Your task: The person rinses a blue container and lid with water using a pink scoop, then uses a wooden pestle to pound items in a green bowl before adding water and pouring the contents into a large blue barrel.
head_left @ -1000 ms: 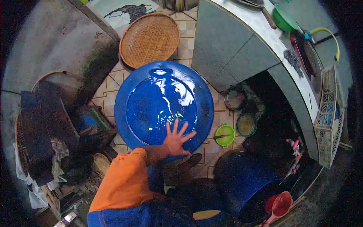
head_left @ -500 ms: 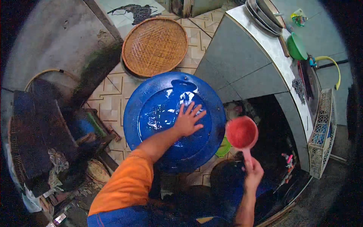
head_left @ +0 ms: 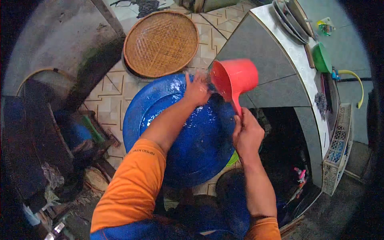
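Note:
A large round blue plastic lid or shallow tub [head_left: 200,160], wet and shiny, spreads out in front of me; I cannot tell which it is. Over its far right edge, my right hand [head_left: 249,132] grips the handle of a red plastic water dipper [head_left: 244,76]. The dipper is tipped on its side, its mouth facing left, and water seems to splash from it near my left hand. My left hand [head_left: 197,91] is at the far rim of the blue piece with its fingers apart, partly smeared by motion and spray.
A round woven bamboo tray [head_left: 162,44] lies beyond on the tiled floor [head_left: 110,94]. To the right runs a tiled counter [head_left: 276,48] with pans [head_left: 290,22], a green bowl [head_left: 321,58] and a white plastic basket [head_left: 336,156]. Dark clutter [head_left: 36,140] stands at the left.
My right hand has raised the dipper up and left and tipped it over. My left hand has slid from the middle of the blue piece to its far rim.

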Demonstrator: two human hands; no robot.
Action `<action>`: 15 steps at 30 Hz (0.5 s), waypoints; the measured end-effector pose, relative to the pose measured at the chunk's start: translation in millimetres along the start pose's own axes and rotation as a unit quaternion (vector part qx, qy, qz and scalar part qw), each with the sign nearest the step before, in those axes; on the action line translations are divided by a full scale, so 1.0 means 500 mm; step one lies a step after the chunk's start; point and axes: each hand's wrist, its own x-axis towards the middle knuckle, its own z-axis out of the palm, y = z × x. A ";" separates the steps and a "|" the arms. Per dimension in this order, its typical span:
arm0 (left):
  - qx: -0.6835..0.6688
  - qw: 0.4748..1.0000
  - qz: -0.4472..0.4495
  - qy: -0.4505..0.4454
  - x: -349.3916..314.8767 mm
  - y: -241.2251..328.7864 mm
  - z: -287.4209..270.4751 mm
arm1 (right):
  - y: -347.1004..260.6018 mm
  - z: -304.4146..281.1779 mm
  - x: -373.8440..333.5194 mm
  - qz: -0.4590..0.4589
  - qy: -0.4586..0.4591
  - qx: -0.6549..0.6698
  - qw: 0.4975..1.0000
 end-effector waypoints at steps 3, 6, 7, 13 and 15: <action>-0.029 0.988 -0.021 0.151 -0.007 -0.003 -0.001 | -0.003 0.008 0.022 -0.059 0.017 -0.027 0.998; -0.038 0.992 -0.066 0.102 0.007 -0.013 -0.010 | -0.011 0.013 0.038 -0.107 0.024 -0.045 0.993; -0.037 0.992 -0.068 0.103 0.006 -0.014 -0.012 | -0.016 0.015 0.042 -0.125 0.032 -0.054 0.990; 0.067 0.994 -0.042 0.077 0.015 -0.022 -0.041 | -0.046 0.016 0.053 -0.169 -0.004 -0.098 0.981; -0.005 0.996 -0.049 0.074 0.033 -0.046 -0.048 | -0.048 0.021 0.051 -0.179 0.010 -0.093 0.979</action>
